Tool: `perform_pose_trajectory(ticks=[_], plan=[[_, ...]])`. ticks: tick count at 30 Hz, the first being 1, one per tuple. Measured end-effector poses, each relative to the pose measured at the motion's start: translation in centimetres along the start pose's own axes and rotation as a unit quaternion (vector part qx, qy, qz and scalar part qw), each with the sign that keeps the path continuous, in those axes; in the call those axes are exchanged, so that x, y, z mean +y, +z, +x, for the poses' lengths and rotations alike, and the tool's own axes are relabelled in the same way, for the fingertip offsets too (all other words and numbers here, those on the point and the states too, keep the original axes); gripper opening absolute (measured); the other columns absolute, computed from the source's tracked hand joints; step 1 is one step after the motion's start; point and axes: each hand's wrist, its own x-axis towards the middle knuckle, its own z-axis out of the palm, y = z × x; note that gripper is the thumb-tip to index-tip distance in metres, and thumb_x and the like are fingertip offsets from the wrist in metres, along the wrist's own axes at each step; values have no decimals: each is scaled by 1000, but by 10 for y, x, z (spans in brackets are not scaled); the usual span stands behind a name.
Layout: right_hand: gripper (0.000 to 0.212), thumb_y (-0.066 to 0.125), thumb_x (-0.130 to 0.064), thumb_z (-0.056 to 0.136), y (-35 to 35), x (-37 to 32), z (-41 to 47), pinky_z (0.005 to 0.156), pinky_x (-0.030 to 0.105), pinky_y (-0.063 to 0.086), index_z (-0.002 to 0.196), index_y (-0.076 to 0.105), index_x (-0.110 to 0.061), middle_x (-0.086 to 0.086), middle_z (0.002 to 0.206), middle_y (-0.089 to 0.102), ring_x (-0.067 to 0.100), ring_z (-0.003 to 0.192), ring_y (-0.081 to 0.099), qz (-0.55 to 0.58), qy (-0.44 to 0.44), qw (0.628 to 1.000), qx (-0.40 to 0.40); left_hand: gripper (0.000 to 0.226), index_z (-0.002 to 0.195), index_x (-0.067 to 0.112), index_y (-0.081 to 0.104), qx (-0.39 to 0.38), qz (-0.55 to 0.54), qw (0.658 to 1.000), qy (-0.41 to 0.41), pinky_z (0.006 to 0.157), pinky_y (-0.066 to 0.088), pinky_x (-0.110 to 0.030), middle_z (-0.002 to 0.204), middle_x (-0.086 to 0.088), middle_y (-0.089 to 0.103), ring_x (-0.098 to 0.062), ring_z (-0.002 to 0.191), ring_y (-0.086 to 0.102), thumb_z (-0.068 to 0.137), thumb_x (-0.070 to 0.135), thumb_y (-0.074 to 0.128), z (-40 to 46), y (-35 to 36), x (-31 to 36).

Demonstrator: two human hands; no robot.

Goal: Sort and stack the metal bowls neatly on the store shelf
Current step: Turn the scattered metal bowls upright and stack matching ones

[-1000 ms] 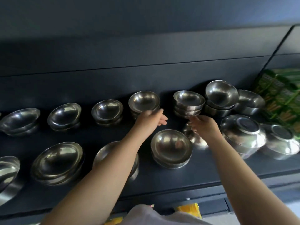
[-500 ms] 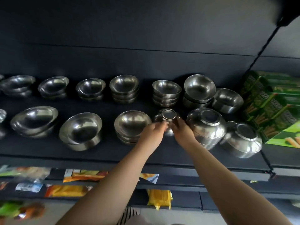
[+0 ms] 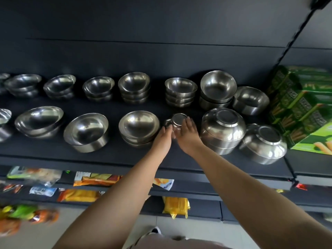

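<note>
A small upside-down stack of metal bowls [image 3: 178,120] stands in the front row of the dark shelf [image 3: 115,155]. My left hand [image 3: 162,141] touches its left side and my right hand [image 3: 188,135] cups its right side, fingers fairly straight. Left of it sits an upright stack of wider bowls [image 3: 138,127]. Right of it stand two big upside-down stacks [image 3: 222,130] [image 3: 264,142]. Several upright stacks line the back row, such as one directly behind my hands [image 3: 180,91].
Green snack boxes [image 3: 301,105] fill the right end of the shelf. More upright bowls [image 3: 86,131] [image 3: 38,121] sit in the front row to the left. Snack packets [image 3: 97,180] lie on the lower shelves, and a yellow bag [image 3: 176,205] hangs below.
My view has pulled back and tilted down since a second ago. Both hands came together from the back-row stacks onto the small upside-down stack, and they stay on its sides.
</note>
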Motion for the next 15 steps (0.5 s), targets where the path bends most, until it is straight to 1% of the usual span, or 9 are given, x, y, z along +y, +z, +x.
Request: perform_pose_trajectory(ticks=[4,5,7,9,11,12,13,15], plan=[[62,26,-39,101,14,0,-29,117,35,-1,150,7,-7,11,159,0,25,147,-2,-1,-5,1000,3,57,148,14,20,0,-19,1000,-10,109,21,-30,154,-5,26,-21,140,26,99,42,31,3,-4,-9],[62,29,-39,100,15,1,-35,117,34,1,150,10,-7,12,159,3,25,147,1,17,-3,1000,5,58,148,14,22,-1,-23,1000,-14,108,23,-30,153,-6,28,-22,139,28,99,43,30,4,-4,-12],[57,36,-34,100,12,-2,-46,116,33,7,148,21,-7,13,157,11,26,146,7,88,12,996,32,58,146,12,28,0,-31,999,-17,106,26,-31,149,-9,36,-23,135,35,98,44,30,4,-2,-17],[53,37,-30,100,7,-5,-51,116,34,8,148,24,-9,14,157,11,27,146,7,153,46,986,50,58,146,12,28,1,-39,999,-17,105,27,-31,147,-9,38,-24,134,37,98,44,30,6,0,-21],[57,35,-32,101,5,-7,-50,117,34,3,150,17,-10,13,159,5,24,147,0,192,81,978,31,59,148,13,22,-5,-46,999,-26,106,25,-32,148,-9,36,-24,135,34,98,44,30,5,3,-22],[60,36,-34,100,6,-6,-50,117,33,1,151,13,-12,11,159,3,22,147,-2,206,90,974,26,60,148,13,22,-7,-58,998,-26,107,25,-33,148,-9,36,-24,135,34,98,45,30,4,3,-25],[62,37,-36,100,8,-5,-51,117,33,2,151,10,-14,9,159,3,21,147,-1,215,91,972,28,60,147,14,25,-6,-76,997,-26,108,25,-33,147,-9,38,-24,134,36,97,46,31,3,4,-27],[61,38,-38,99,11,-1,-58,119,37,9,151,11,-23,8,158,11,24,146,8,226,90,969,42,58,143,14,34,5,-137,990,-42,110,29,-36,143,-11,44,-25,130,42,96,47,35,-4,5,-33]])
